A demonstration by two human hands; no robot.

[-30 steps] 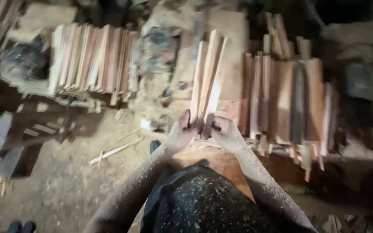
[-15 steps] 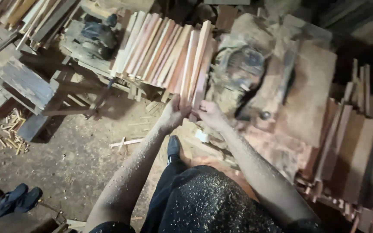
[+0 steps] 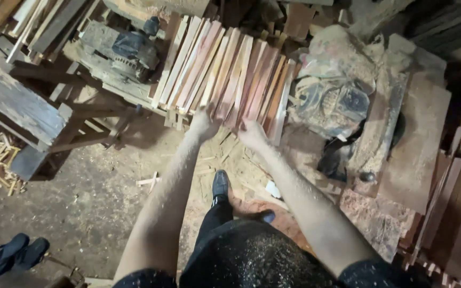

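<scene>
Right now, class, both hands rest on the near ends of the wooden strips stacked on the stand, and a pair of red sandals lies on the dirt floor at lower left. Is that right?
Not quite. The head view shows the sandals are blue, not red. The rest holds: left hand and right hand rest on the strips, and the sandals lie on the floor.

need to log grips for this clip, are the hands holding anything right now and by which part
Both hands are on the near ends of the reddish wooden strips in the leaning row: left hand, right hand. The fingers are blurred, so a closed grip versus a mere touch cannot be told.
</scene>
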